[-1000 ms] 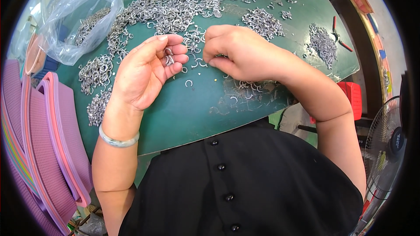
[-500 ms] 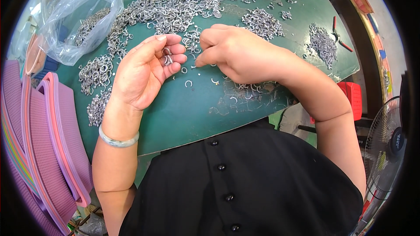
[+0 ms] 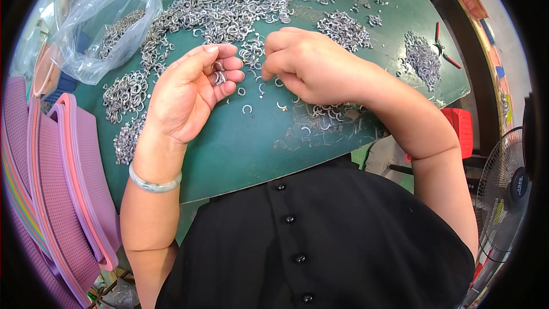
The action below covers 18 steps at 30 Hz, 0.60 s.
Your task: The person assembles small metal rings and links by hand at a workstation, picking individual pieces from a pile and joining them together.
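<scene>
Cupped and palm up, my left hand (image 3: pixel 186 91) holds a few small grey metal rings (image 3: pixel 219 76) against its curled fingers. My right hand (image 3: pixel 306 63) hovers just to the right of it, thumb and fingers pinched together and pointing down at the table; whatever lies between the fingertips is hidden. Below the two hands lie scattered open metal rings, among them one single ring (image 3: pixel 247 109) and a broken-looking piece (image 3: pixel 261 89). A small cluster of rings (image 3: pixel 251 52) sits between the hands, and a large heap of rings (image 3: pixel 229 6) spreads beyond them.
On the green table (image 3: pixel 229 160) are smaller piles: rings (image 3: pixel 124 96) at left, tiny grey bits (image 3: pixel 127 140) below them, two piles at right. Red-handled pliers (image 3: pixel 439 46) lie far right. A clear plastic bag (image 3: pixel 108 28) and purple baskets (image 3: pixel 91 171) stand left; a fan (image 3: pixel 503 189) right.
My right hand has lifted slightly away and to the right, uncovering a small metal piece on the table. My left hand has stayed in place with its rings.
</scene>
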### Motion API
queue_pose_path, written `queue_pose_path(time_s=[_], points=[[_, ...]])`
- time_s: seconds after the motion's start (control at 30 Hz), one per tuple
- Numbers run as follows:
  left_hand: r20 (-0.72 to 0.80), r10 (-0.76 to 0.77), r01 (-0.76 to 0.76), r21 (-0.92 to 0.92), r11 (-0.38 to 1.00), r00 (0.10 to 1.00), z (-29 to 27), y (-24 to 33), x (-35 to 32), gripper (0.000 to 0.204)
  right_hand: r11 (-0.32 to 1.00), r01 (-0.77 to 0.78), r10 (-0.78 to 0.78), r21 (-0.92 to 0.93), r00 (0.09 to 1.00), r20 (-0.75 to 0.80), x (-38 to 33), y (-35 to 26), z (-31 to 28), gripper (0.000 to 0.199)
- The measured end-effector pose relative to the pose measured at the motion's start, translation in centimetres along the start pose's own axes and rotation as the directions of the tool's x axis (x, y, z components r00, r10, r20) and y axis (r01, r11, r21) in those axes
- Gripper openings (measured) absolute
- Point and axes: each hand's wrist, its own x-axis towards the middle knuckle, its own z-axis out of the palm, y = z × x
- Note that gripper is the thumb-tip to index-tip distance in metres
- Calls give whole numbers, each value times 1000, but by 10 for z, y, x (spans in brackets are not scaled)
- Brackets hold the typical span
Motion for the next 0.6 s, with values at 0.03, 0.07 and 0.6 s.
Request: queue_pose_path(time_s=[0.03, 0.07, 0.6], points=[[0, -1, 1, 2, 1000, 1000, 0, 0, 0, 24, 1000, 26, -26, -16, 1000, -7, 0, 0, 1, 17], [0, 0, 0, 2, 1000, 1000, 0, 0, 0, 24, 1000, 26, -26, -16, 1000, -7, -1, 0, 2, 17], [-23, 8, -7, 13, 1000, 1000, 2, 1, -2, 23, 992, 58, -73, 109, 988, 135, -1, 1, -6, 23]])
